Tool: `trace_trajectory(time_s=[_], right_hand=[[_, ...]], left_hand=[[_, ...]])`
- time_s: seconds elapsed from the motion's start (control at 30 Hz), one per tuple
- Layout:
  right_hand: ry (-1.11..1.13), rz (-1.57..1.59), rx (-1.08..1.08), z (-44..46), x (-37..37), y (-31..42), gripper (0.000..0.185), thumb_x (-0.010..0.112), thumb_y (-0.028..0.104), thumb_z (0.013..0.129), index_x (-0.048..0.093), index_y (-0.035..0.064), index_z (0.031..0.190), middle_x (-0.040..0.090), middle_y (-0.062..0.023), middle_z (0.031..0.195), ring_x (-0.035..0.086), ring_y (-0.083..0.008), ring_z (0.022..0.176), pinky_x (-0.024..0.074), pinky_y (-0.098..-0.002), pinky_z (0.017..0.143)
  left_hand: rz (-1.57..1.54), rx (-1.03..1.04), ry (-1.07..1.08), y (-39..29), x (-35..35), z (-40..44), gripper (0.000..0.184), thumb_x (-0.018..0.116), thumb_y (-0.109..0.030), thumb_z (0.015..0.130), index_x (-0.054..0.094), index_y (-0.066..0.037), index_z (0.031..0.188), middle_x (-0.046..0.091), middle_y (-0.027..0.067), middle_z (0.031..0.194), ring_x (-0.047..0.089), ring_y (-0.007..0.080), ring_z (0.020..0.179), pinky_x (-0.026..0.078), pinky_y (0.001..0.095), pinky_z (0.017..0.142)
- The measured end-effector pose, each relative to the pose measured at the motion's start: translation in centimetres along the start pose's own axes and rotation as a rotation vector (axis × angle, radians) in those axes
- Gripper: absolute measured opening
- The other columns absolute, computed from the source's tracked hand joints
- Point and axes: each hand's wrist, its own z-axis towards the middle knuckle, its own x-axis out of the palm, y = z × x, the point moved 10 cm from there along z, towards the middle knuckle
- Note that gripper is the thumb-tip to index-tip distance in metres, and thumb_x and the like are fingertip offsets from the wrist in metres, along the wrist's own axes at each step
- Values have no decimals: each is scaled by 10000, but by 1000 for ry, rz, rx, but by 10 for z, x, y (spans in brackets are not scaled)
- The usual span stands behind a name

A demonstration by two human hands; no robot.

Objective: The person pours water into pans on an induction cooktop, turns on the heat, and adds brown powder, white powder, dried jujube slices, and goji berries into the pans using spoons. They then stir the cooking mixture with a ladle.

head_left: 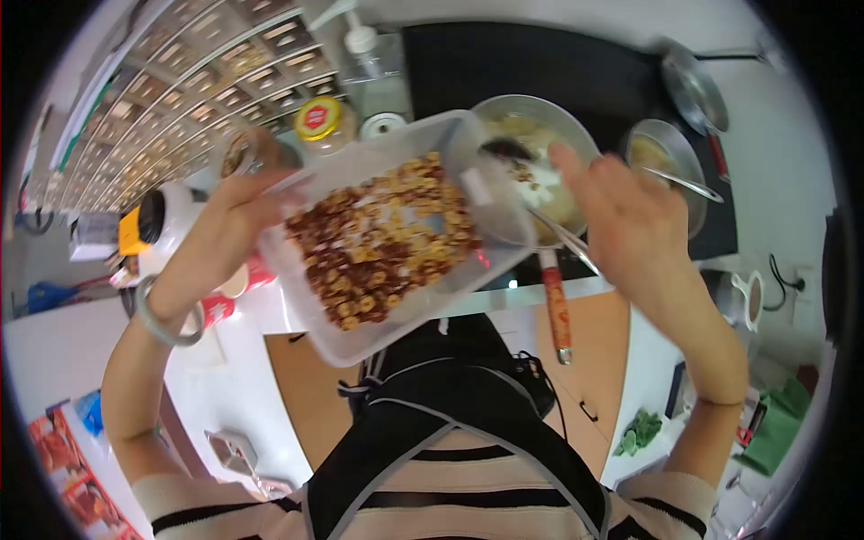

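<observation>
My left hand [236, 211] grips the left end of a translucent plastic container [355, 340], which is tilted towards the stove. Sliced dried dates [378, 243], reddish brown with pale rings, cover much of its bottom. The container's right end overlaps a round pan [576, 135] on the cooktop. Over the pan's right side is my right hand [630, 211], its fingers curled and blurred; whether they hold anything is unclear. Pale food and a few date slices [524, 175] lie in the pan. A metal utensil handle [565, 236] passes beneath my right hand.
The pan's red-patterned handle [556, 306] sticks out over the counter edge. Right of it stand a smaller pot [688, 162] with a spoon [688, 183] and another metal pan [697, 90]. A yellow-lidded jar [322, 121] and a pump bottle [362, 45] stand behind the container.
</observation>
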Motion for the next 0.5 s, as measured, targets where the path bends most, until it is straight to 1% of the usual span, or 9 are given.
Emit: trace_trajectory(time_s=[0.03, 0.1, 0.13, 0.23, 0.33, 0.43, 0.47, 0.5], right_hand=[[19, 71, -56, 9, -2, 22, 333, 632, 94, 674, 642, 14, 997, 557, -57, 787, 611, -194, 639, 477, -278, 520], [224, 89, -100, 28, 30, 51, 271, 642, 82, 654, 663, 17, 916, 575, -73, 772, 624, -202, 643, 496, -293, 533], [332, 81, -117, 32, 46, 59, 240, 648, 76, 645, 673, 19, 876, 585, -81, 765, 631, -206, 644, 505, -301, 539], [397, 180, -175, 43, 65, 70, 115, 634, 47, 660, 672, 7, 761, 620, -152, 735, 654, -256, 662, 531, -346, 602], [538, 580, 32, 49, 94, 64, 103, 612, 54, 735, 665, -18, 786, 635, -227, 771, 648, -336, 721, 522, -411, 650], [493, 984, 157, 59, 96, 73, 118, 590, 76, 803, 649, -24, 822, 626, -245, 799, 619, -398, 785, 495, -456, 714], [498, 1009, 160, 60, 98, 75, 122, 589, 85, 813, 647, -20, 833, 624, -241, 795, 614, -405, 788, 489, -458, 718], [502, 1034, 165, 60, 100, 77, 127, 587, 95, 823, 646, -17, 843, 623, -237, 791, 609, -413, 790, 483, -459, 722]], left_hand=[[74, -192, 18, 4, 4, 0, 453, 432, -118, 780, 594, 56, 1166, 674, 134, 1053, 566, 137, 773, 459, 260, 704], [155, -35, 17, -10, 9, 5, 418, 439, -128, 792, 588, 92, 1115, 647, 206, 1083, 590, 193, 797, 466, 287, 721], [160, 17, 30, -19, 13, 9, 408, 440, -129, 795, 590, 96, 1100, 637, 223, 1095, 593, 213, 816, 466, 294, 738], [219, 144, 76, -39, 23, 8, 389, 448, -123, 794, 595, 94, 1082, 629, 242, 1095, 591, 247, 859, 458, 309, 778], [255, 183, 95, -47, 29, 5, 364, 459, -115, 806, 591, 90, 1077, 628, 244, 1082, 590, 279, 878, 457, 315, 793], [242, 87, 175, -52, 36, 0, 282, 493, -112, 846, 595, 83, 1020, 592, 241, 1155, 590, 346, 930, 464, 355, 837], [207, 51, 208, -48, 39, 3, 261, 497, -113, 854, 598, 79, 998, 577, 241, 1186, 583, 367, 949, 466, 369, 848], [205, 56, 209, -47, 39, 3, 257, 500, -113, 855, 603, 75, 996, 579, 236, 1183, 584, 364, 944, 469, 372, 843]])
